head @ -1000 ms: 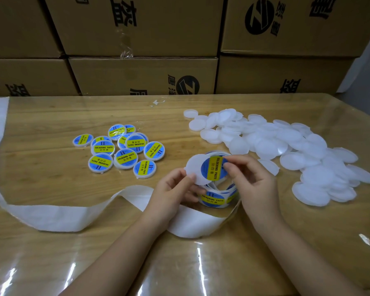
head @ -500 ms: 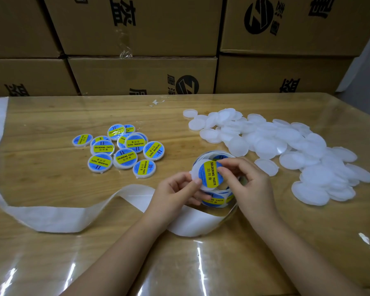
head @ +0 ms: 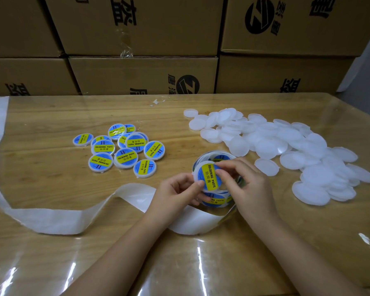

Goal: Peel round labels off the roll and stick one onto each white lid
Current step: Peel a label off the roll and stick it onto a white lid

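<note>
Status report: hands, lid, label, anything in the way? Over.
Left hand grips white lid; right hand pinches it, thumb pressing soldering paste label on. Label roll right under hands. Nothing blocking.

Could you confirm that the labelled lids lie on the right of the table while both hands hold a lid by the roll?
Not quite: the head view shows the labelled lids on the left of the table; the left hand and right hand do hold a lid by the roll.
</note>
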### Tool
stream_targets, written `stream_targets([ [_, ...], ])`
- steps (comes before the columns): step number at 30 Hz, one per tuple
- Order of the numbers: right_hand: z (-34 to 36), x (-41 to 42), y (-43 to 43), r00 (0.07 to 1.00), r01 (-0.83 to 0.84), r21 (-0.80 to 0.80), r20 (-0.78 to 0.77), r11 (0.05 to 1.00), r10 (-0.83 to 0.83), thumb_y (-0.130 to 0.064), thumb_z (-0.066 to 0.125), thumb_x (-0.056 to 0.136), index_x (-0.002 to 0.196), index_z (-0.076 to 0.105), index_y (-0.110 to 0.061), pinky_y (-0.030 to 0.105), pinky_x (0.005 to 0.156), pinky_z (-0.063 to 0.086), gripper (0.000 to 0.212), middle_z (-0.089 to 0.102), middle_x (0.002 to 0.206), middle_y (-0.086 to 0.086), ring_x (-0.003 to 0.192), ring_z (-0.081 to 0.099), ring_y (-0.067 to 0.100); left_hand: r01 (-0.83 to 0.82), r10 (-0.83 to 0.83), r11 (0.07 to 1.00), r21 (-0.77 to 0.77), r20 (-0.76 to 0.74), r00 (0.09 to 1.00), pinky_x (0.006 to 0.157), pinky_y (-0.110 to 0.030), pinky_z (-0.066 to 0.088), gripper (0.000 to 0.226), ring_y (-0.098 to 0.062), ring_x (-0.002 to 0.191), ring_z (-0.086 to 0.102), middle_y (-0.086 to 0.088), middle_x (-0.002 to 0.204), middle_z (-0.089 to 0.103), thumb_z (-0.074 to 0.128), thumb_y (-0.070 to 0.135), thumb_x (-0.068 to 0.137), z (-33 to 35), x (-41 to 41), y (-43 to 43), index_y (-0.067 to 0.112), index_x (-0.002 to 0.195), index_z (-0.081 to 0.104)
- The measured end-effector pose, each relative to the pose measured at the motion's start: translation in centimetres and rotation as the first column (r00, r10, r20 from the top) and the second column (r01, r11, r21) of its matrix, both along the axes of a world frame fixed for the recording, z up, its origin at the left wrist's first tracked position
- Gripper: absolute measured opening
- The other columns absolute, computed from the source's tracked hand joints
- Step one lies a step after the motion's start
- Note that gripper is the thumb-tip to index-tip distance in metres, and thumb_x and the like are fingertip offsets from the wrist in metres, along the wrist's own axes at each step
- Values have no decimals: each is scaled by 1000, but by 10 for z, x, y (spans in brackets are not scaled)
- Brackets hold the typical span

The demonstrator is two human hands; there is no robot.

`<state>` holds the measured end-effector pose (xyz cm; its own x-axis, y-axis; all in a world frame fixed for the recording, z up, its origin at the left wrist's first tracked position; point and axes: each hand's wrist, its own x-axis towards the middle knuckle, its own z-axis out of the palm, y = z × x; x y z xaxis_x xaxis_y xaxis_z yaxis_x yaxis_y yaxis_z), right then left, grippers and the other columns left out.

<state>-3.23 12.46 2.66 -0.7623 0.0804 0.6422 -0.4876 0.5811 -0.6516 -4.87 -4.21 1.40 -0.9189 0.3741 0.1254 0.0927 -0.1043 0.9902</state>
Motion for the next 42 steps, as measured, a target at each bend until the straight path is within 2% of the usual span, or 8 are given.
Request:
stream_targets([
  [13,1,2,-1,998,35,99,-56,994,-29,-14,64,84,92,72,-8,31,69,51,13,65,85,-1,80,61,14,-10,8,1000,-29,-38,999,58,-17,50,19,-11,66,69,-2,71,73,60,28,80,0,1,0,15,92,67],
  [19,1,1,0,986,141,232,-123,963,-115,-15,65,84,91,72,-10,13,76,37,11,64,83,0,80,56,18,-9,8,1000,-18,-62,998,56,-16,50,17,-9,62,68,-3,66,72,61,26,79,3,2,1,11,86,66],
  [22,0,1,0,981,160,233,-147,959,-128,-21,64,86,94,72,-13,16,80,37,14,60,87,0,84,54,21,9,-8,1000,18,-49,999,54,-16,49,17,-9,59,68,-4,65,72,61,24,79,6,2,1,9,85,66],
  [25,1,1,0,989,145,128,-38,981,-141,-27,72,82,103,70,-19,28,81,47,22,45,104,0,98,51,17,16,-14,998,55,-36,999,53,-16,50,16,-11,59,68,-5,66,72,60,24,79,7,2,-1,9,84,65],
  [28,5,3,0,981,95,-51,178,994,-84,-42,69,77,119,53,-34,19,82,46,45,41,109,-8,96,52,8,19,-18,998,60,-11,1000,54,-18,50,12,-14,60,69,-8,66,72,65,23,85,7,1,-3,11,82,66],
  [34,6,8,-7,988,63,5,144,998,-63,-36,53,87,94,64,-31,42,85,42,14,64,81,-13,84,53,3,69,-70,997,41,8,998,56,-22,52,14,-17,59,68,-10,65,69,58,22,84,10,2,-5,15,79,69],
  [38,9,9,-7,979,23,-149,206,989,8,-36,53,85,80,61,-24,54,81,45,15,64,73,-3,77,60,20,157,-157,987,40,-1,988,59,-26,54,16,-18,57,67,-9,61,67,56,19,85,13,6,-4,7,77,63],
  [42,7,11,-10,965,10,-219,256,976,47,-49,64,72,74,55,-29,46,72,49,22,62,68,-5,83,58,29,197,-197,980,-12,-29,980,58,-20,51,18,-11,52,64,-1,57,67,52,17,86,18,9,-5,2,80,59],
])
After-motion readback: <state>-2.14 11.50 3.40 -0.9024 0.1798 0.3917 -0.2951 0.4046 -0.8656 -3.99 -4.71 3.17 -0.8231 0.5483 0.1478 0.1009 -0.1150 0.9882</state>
